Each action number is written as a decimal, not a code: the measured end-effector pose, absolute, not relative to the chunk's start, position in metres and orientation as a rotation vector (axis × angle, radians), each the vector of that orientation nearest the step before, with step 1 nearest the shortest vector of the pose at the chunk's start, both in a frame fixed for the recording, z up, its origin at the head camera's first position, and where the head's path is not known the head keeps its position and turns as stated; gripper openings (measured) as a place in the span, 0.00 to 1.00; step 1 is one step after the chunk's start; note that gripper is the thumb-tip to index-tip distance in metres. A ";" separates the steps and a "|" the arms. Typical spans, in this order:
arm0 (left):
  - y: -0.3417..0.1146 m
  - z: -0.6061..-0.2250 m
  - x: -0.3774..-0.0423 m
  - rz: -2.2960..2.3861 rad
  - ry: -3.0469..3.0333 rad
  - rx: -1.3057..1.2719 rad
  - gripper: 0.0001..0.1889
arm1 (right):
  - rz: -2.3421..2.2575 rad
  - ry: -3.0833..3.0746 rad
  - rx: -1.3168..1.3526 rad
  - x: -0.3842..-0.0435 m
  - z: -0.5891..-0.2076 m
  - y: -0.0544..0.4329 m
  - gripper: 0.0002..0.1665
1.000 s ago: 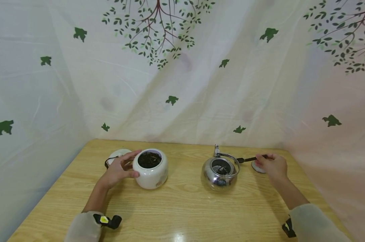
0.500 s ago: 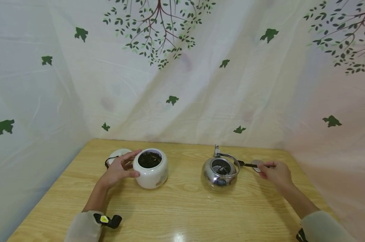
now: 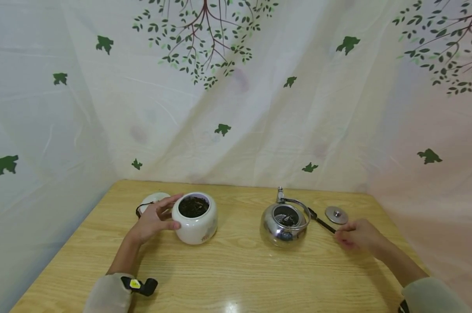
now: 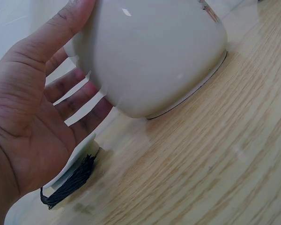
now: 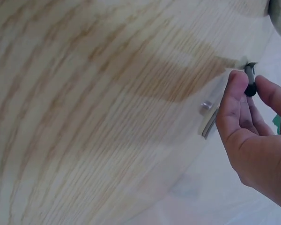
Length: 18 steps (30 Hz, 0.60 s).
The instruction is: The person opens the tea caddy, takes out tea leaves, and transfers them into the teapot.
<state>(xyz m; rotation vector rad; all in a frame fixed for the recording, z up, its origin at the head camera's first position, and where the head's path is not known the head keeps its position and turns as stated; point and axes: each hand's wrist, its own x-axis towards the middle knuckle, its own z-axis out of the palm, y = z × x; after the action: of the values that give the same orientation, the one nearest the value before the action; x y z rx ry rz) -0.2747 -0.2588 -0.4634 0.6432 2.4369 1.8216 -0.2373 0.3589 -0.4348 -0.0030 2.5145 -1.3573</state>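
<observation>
My left hand [image 3: 151,224] holds the left side of a round white jar [image 3: 197,230], its thumb at the front and fingers reaching behind. Dark dried tea leaves [image 3: 194,207] fill the jar, which stands upright. On the right, my right hand [image 3: 359,237] pinches the near end of a slim dark scoop [image 3: 325,225] between thumb and fingers. The scoop's wider tip lies close by the right side of a shiny teapot [image 3: 279,230]. The teapot's mouth is uncovered, with its handle swung to one side. In the right wrist view, only the scoop's handle end [image 5: 251,89] shows.
The teapot's metal lid [image 3: 336,215] lies just beyond my right hand. Behind my left hand rests the jar's white lid [image 3: 157,197], with a black tassel [image 4: 70,183]. A patterned cloth [image 3: 251,143] hangs along the back edge of the wooden table [image 3: 228,274].
My right hand has moved right and nearer me, and the scoop's handle end has swung toward me. The metal lid is now uncovered to view. The left hand and jar stay put.
</observation>
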 end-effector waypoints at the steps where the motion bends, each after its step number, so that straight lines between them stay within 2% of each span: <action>1: -0.259 -0.463 -0.274 1.822 2.437 0.641 0.44 | -1.349 2.509 -0.022 -0.237 -0.436 0.359 0.13; 6: -0.260 -0.463 -0.274 1.820 2.438 0.640 0.44 | -1.296 2.497 -0.080 -0.237 -0.442 0.354 0.13; 18: -0.260 -0.463 -0.274 1.833 2.420 0.662 0.43 | -1.313 2.461 0.063 -0.233 -0.449 0.336 0.14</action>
<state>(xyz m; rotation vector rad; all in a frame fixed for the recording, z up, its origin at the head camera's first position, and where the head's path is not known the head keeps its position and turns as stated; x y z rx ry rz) -0.2743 -0.2601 -0.4633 0.6624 2.4199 1.8330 -0.2334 0.3364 -0.4492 0.0627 2.4608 -1.3129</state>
